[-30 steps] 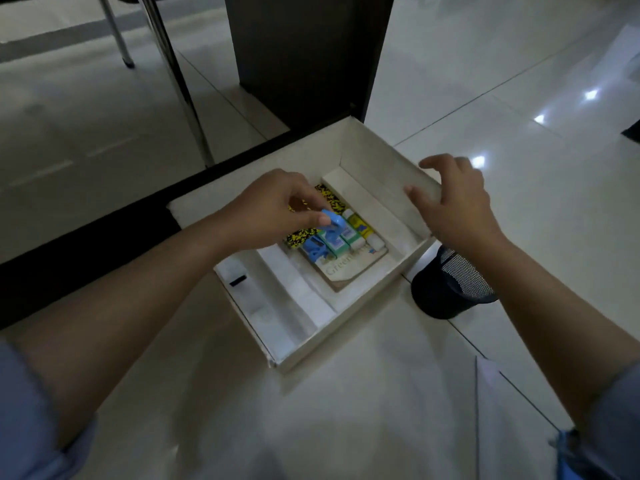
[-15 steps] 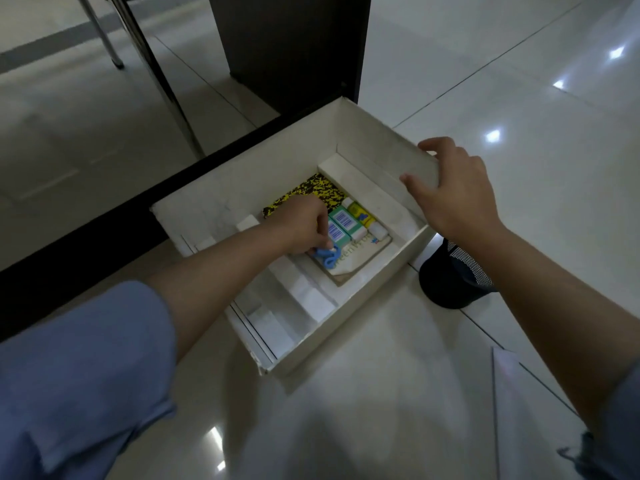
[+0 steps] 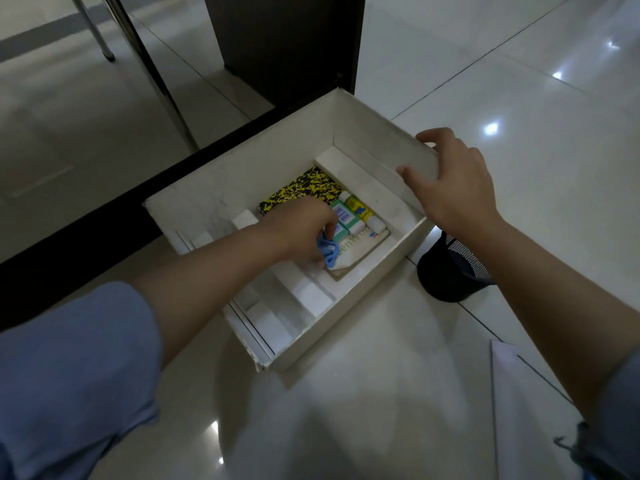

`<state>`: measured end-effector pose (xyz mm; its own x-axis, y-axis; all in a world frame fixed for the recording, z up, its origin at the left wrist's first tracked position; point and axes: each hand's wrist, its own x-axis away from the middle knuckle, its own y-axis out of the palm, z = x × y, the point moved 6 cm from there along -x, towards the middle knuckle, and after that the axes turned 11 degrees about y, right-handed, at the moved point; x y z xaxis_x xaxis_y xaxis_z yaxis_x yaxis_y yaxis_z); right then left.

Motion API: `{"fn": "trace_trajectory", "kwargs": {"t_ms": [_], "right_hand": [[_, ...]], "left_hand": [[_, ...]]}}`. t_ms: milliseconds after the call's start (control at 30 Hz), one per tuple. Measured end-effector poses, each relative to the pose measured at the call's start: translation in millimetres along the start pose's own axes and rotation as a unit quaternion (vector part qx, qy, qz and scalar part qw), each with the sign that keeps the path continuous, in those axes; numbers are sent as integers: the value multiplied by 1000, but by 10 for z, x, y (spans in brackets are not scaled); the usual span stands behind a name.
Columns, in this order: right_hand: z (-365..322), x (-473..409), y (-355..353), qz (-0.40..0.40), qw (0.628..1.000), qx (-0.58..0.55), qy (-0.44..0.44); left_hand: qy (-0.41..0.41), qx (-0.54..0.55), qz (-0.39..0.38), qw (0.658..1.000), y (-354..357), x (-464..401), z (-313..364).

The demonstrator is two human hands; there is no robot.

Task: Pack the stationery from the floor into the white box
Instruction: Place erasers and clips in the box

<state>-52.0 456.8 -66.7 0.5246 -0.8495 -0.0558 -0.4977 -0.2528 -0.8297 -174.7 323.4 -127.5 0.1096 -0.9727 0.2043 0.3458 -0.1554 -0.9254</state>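
The white box (image 3: 349, 334) stands open on the tiled floor. Inside it lie a yellow-and-black speckled notebook (image 3: 304, 188), a pale booklet (image 3: 360, 247), green erasers (image 3: 346, 216) and a yellow glue stick (image 3: 360, 207). My left hand (image 3: 301, 230) reaches down into the box and pinches a small blue clip-like item (image 3: 327, 251) against the booklet. My right hand (image 3: 453, 188) grips the box's right wall at the far corner, thumb inside, fingers over the rim.
A black mesh pen cup (image 3: 453, 275) sits on the floor just right of the box. A white sheet (image 3: 526, 410) lies at the lower right. A dark cabinet (image 3: 287, 39) and metal chair legs (image 3: 152, 74) stand behind the box.
My left hand has dropped from above the box down inside it with the blue item, which now rests on the booklet. My right hand has taken hold of the box's right wall.
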Motion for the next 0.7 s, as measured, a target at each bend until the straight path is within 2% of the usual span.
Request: {"fn": "trace_trajectory", "kwargs": {"t_ms": [267, 533, 633, 700], "right_hand": [[7, -4, 8, 9, 1000, -4, -8], [13, -15, 9, 15, 1000, -7, -10], [9, -6, 5, 16, 1000, -12, -8], [2, 11, -5, 20, 1000, -19, -7]], "left_hand": [[35, -56, 17, 998, 35, -52, 38], [25, -54, 29, 998, -10, -33, -18], [4, -26, 53, 998, -193, 75, -5], [-10, 14, 105, 994, -408, 250, -2]]}}
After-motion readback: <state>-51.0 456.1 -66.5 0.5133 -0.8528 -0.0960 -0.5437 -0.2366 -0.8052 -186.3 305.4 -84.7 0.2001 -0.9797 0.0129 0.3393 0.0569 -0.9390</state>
